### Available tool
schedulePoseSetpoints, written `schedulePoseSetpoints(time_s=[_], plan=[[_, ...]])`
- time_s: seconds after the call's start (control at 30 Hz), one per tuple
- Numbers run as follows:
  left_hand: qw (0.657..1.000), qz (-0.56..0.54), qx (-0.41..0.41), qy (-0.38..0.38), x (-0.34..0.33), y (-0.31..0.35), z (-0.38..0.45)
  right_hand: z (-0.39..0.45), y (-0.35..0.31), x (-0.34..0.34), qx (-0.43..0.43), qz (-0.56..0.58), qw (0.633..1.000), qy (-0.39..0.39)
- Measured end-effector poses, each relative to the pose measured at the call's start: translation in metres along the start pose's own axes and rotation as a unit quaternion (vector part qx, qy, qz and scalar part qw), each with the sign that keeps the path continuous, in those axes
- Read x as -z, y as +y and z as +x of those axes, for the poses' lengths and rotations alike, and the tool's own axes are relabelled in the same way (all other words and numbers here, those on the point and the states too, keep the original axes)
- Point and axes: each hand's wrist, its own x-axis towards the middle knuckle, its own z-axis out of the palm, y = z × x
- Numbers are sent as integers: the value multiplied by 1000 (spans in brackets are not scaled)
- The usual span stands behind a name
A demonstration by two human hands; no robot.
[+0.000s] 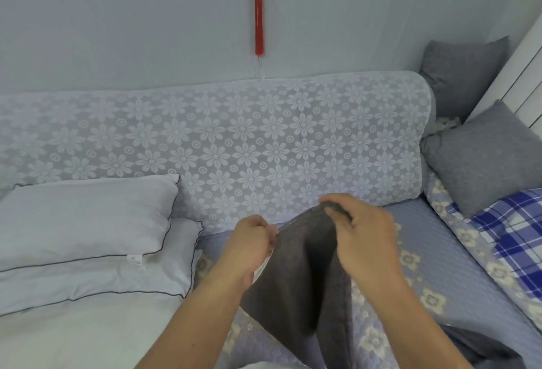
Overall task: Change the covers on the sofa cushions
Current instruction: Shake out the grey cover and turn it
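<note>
Two bare white pillows (88, 230) lie stacked at the left of the sofa (434, 251), one with a small unreadable tag. At centre, left hand (249, 244) and right hand (366, 236) pinch the dark grey cover (299, 274), fingers clamped. Grey cushions (481, 157) stand far right

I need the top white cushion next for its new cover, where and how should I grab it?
Take the top white cushion at its near right corner, where the dark piping turns and it overhangs the cushion below. Come from the right, thumb on top and fingers under the edge. Both hands are gripping the grey cover, so free one first.
</note>
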Motion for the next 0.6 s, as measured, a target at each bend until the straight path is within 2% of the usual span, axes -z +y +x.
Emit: schedulePoseSetpoints(time_s=[0.13, 0.2, 0.27, 0.3, 0.37, 0.4, 0.43, 0.47, 0.5, 0.6], plan=[[995, 64, 45, 69, 9, -39, 16, 16, 17, 29, -88, 62, 988, 109], [990, 86, 20, 107, 13, -47, 14, 28, 28, 44, -147, 118, 966, 179], [990, 93, -43, 93, 15, -43, 6, 36, 34, 54, -189, 171, 949, 184], [989, 108, -80, 69, 13, -35, -1, 36, 32, 55, -191, 163, 958, 137], [979, 146, -141, 23, 5, -15, -15, 26, 18, 43, -125, 98, 985, -60], [973, 158, -168, 10, 0, -5, -21, 18, 10, 32, -67, 31, 980, -183], [968, 163, -192, 0, -4, 4, -26, 9, 5, 20, 1, -46, 959, -280], [964, 167, -206, -4, -7, 10, -29, 1, 5, 5, 58, -95, 935, -338], [962, 173, -213, -1, -9, 14, -31, -4, 8, -7, 82, -126, 927, -345], [954, 194, -225, 46, -9, 14, -31, -4, 21, -22, 90, -120, 963, -225]])
